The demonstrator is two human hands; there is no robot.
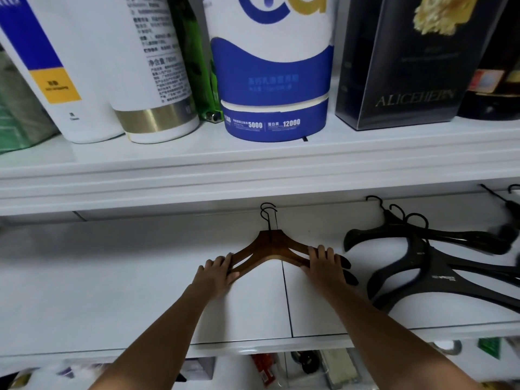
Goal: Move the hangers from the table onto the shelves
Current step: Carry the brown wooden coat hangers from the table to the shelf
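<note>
On the lower white shelf [112, 277], your left grip [216, 273] and right grip [323, 266] each hold 1 end of 2 stacked brown wooden hangers [271, 246], fingers curled over the arms, hooks toward the back. Black plastic hangers [422, 266] lie just beside your right grip. A blue-and-white canister [274, 80] stands on the upper shelf [168, 153].

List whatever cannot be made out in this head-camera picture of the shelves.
All in the head view:
Brown wooden hangers: arm ends partly covered by the left hand and right hand gripping them.
Black plastic hangers: cut by the right edge, partly blurred; count unclear.
Blue and white tub: top cut by the top edge.
Small items under the white shelf: blurred, partly behind the forearms.
</note>
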